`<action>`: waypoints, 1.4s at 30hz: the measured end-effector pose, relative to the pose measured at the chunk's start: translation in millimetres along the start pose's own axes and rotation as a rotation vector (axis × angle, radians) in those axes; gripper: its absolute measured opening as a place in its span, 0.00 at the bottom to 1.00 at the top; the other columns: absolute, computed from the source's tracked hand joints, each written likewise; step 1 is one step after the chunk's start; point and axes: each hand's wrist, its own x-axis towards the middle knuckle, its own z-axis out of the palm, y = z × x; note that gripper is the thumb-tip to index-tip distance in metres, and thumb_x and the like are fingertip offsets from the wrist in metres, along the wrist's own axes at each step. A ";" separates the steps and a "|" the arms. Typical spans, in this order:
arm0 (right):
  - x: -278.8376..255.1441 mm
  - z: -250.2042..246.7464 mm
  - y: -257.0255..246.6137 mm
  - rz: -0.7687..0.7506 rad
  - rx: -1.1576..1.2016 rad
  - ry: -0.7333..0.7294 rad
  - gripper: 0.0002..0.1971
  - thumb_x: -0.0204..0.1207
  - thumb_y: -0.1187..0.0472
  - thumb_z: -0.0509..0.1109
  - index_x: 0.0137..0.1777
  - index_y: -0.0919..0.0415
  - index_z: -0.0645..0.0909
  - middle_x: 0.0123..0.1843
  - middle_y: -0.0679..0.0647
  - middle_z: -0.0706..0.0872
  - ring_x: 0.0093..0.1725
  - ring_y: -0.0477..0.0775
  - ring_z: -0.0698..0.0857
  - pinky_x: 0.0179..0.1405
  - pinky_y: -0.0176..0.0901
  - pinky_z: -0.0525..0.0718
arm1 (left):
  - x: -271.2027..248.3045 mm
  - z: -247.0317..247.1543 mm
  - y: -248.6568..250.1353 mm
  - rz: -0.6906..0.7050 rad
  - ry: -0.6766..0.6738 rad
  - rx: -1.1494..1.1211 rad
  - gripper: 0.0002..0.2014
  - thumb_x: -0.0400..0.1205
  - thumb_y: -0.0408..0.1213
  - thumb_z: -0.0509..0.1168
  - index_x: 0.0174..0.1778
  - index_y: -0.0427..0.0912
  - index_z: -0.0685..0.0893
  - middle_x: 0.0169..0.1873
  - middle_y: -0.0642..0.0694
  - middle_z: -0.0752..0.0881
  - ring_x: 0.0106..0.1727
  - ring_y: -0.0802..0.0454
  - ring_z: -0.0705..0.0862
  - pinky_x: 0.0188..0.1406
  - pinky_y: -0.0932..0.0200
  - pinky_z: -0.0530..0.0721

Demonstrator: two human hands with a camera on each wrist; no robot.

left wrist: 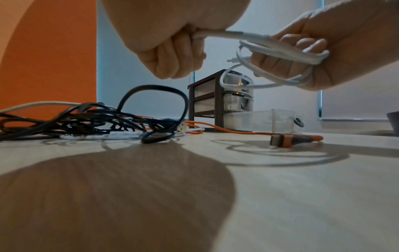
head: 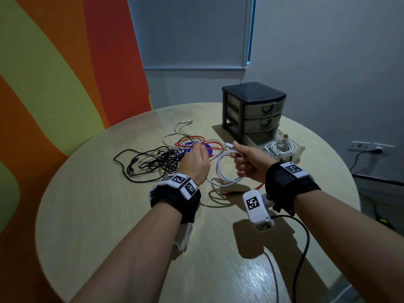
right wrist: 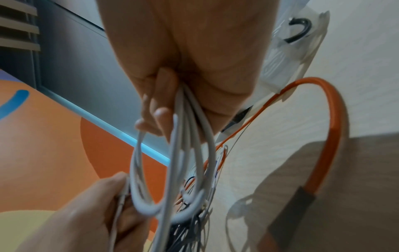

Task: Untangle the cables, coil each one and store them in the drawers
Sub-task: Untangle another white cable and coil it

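Round wooden counter [head: 87, 215] carried a black cable tangle [head: 157, 160] at 10 o'clock and a drawer unit [head: 253, 110] at 1 o'clock. Right hand [head: 249, 162] gripped white cable [head: 225, 169] loops; left hand [head: 194, 162] pinched its free end. Cable appeared light and limp; hold near the plug.

Black cables [head: 153, 160] — tangled, strands indistinguishable; upper drawers' [head: 260, 115] contents unclear.

Round wooden table [head: 109, 215], pale grain. Wall [head: 54, 62] at 10 o'clock, painted in orange, red and green bands; grey blind [head: 185, 29] at 12 o'clock. Wall socket [head: 369, 147] at 3 o'clock, black plug inserted.
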 end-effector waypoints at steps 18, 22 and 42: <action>6.1 12.7 3.9 0.110 -0.030 -0.160 0.33 0.82 0.36 0.41 0.33 0.62 0.73 0.18 0.47 0.63 0.18 0.47 0.62 0.26 0.40 0.59 | -1.9 -0.7 2.8 0.491 0.199 -0.167 0.07 0.76 0.30 0.70 0.45 0.31 0.89 0.37 0.40 0.87 0.40 0.65 0.76 0.46 0.84 0.68; 7.4 11.8 3.4 0.113 -0.001 -0.139 0.35 0.81 0.35 0.44 0.25 0.60 0.74 0.19 0.49 0.64 0.18 0.47 0.61 0.27 0.42 0.57 | -2.6 -1.1 3.7 0.547 0.191 -0.161 0.05 0.75 0.30 0.71 0.42 0.31 0.89 0.34 0.41 0.86 0.39 0.65 0.75 0.45 0.84 0.68; 4.2 10.9 6.9 -0.123 -0.261 0.012 0.22 0.81 0.46 0.59 0.30 0.60 0.75 0.22 0.48 0.61 0.21 0.46 0.59 0.23 0.38 0.59 | -3.6 2.4 4.9 0.601 0.182 -0.116 0.07 0.76 0.29 0.67 0.45 0.32 0.89 0.39 0.39 0.83 0.42 0.59 0.75 0.46 0.81 0.69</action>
